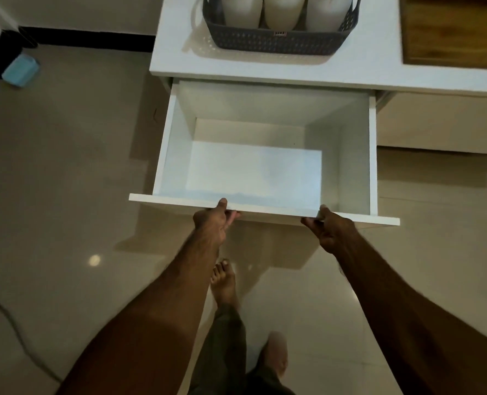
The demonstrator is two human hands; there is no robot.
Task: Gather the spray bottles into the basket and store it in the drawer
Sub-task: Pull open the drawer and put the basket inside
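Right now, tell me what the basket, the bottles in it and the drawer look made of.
Basket: grey plastic, matte, judging by its moulded perforated weave. Bottles: probably translucent white plastic, smooth; tops out of frame. Drawer: likely white laminated board, flat panels with square edges.

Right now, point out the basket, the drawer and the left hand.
basket (276,42): head view, front perforated wall.
drawer (253,169): head view, bare white floor inside.
left hand (212,220): head view, back of the hand at the drawer front.

white counter (379,52) | wood board (453,29) top R | blue obj (20,70) on floor (51,166) L
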